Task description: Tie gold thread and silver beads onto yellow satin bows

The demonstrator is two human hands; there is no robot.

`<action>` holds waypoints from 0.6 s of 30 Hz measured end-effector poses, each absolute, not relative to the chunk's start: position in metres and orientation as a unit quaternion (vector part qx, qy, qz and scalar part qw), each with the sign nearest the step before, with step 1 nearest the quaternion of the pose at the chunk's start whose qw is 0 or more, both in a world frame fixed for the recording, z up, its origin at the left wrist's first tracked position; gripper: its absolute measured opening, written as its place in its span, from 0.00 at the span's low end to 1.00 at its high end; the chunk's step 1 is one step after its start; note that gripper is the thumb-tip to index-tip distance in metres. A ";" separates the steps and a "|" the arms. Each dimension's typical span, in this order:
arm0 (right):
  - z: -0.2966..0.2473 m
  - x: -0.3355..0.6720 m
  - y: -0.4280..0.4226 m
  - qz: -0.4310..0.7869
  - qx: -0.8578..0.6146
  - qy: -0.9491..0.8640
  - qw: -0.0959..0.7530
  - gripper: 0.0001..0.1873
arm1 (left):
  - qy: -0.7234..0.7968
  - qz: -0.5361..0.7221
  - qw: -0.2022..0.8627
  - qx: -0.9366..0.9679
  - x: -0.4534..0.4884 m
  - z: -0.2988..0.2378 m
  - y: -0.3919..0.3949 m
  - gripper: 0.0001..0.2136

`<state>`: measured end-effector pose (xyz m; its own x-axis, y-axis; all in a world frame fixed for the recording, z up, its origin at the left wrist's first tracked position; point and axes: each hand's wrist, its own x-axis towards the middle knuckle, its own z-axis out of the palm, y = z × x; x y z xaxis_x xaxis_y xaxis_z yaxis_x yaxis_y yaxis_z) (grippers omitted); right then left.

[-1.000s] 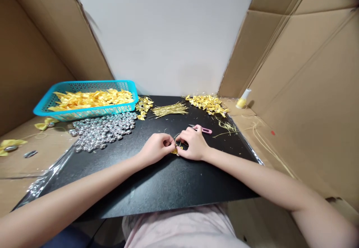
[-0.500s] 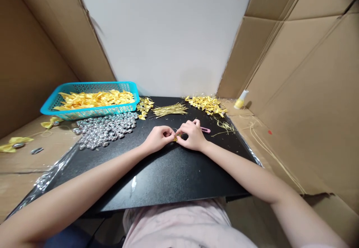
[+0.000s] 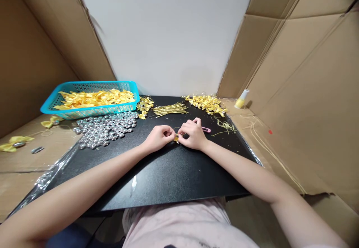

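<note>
Mid-table, my left hand and my right hand meet with their fingertips pinched at a small yellow ribbon bow. Most of the bow is covered by my fingers. A thin gold cord loops up between the two hands. Just behind my right hand lies a pink-handled tool, partly hidden by the fingers. Farther back rests a bundle of gold twist ties.
A turquoise basket of yellow bows stands back left, silver beads heaped before it. Finished-looking bows pile back right, beside cord scraps. A yellow-and-white bottle stands on cardboard. Cardboard walls flank the black table.
My right fingertips have shifted slightly to the right, away from the left ones, so more of the yellow bow shows between them. My left hand stays nearly in place.
</note>
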<state>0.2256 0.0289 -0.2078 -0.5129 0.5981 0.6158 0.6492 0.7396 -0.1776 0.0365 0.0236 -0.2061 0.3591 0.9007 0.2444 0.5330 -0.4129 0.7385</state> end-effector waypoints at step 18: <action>-0.200 0.230 0.024 0.044 -0.348 -0.857 0.379 0.07 | 0.460 0.300 0.301 0.780 0.037 -0.197 0.018 0.08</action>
